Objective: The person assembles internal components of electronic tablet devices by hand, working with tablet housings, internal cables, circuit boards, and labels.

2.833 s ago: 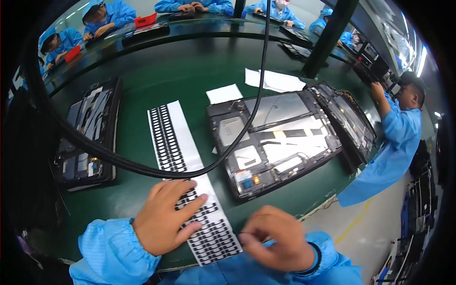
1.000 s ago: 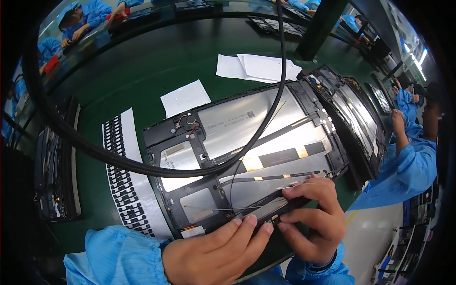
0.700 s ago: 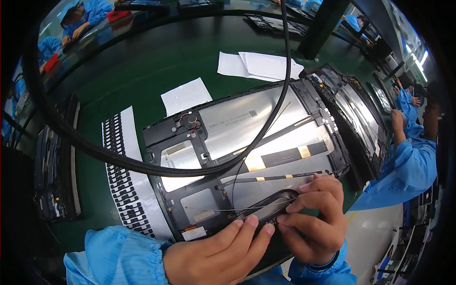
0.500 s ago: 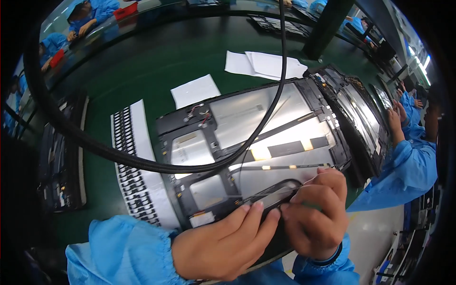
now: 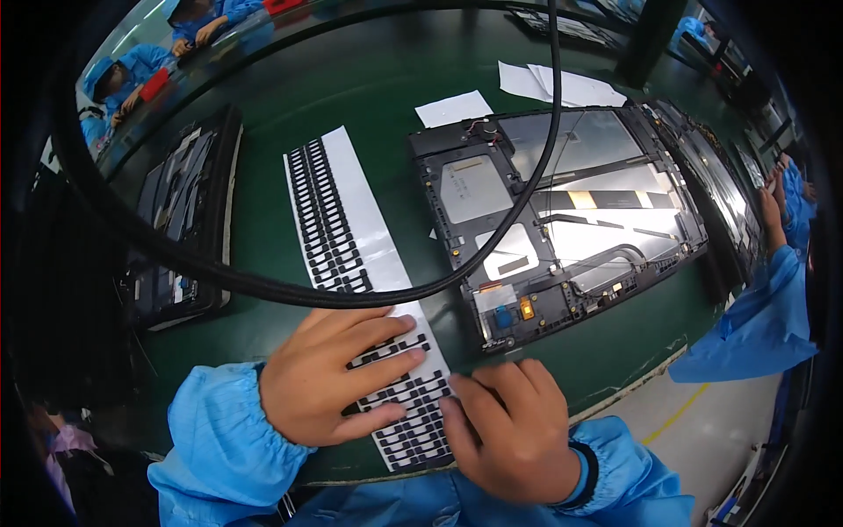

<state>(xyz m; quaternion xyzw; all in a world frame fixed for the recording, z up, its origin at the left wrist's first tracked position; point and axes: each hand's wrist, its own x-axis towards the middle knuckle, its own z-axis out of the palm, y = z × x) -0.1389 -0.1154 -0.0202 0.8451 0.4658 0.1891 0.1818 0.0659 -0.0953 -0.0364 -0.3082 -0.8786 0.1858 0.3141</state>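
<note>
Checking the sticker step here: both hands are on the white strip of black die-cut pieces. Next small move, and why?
Probably peel one black piece off the near end of the sticker strip with the right hand, whose fingertips sit at that end. The left hand lies flat across the strip, pinning it to the green table. The opened device back panel lies just right of it, untouched.

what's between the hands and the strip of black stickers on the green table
Nothing visible: the left hand lies flat on the sticker strip and the right hand touches its near end.
</note>
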